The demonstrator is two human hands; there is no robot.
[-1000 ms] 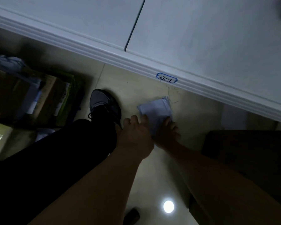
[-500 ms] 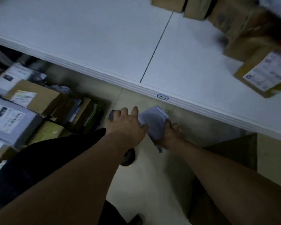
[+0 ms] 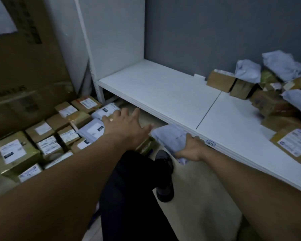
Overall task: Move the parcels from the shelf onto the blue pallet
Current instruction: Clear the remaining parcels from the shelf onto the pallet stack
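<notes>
Smooth, matt white board for the shelf (image 3: 163, 94); plain brown matt cardboard for the boxes (image 3: 59, 121), with white paper labels (image 3: 43, 128) stuck flat on top; thin, crumpled pale-grey plastic film for the mailer bag (image 3: 170, 138); same wrinkled film on the shelf bags (image 3: 247, 70); black matt cloth on the trouser leg (image 3: 129, 197); pale, smooth floor (image 3: 198, 197).

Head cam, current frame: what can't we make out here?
Head view only.
- Pallet: no blue shows; boxes cover the floor at left.
- Bag: near end hidden by the right hand gripping it.
- Tag on the shelf edge: writing too small.
- Labels on the boxes: blurred.
- Parcels on the shelf: cut off by the right edge, so no count.
- Left hand: open above the boxes; contact cannot be told.
</notes>
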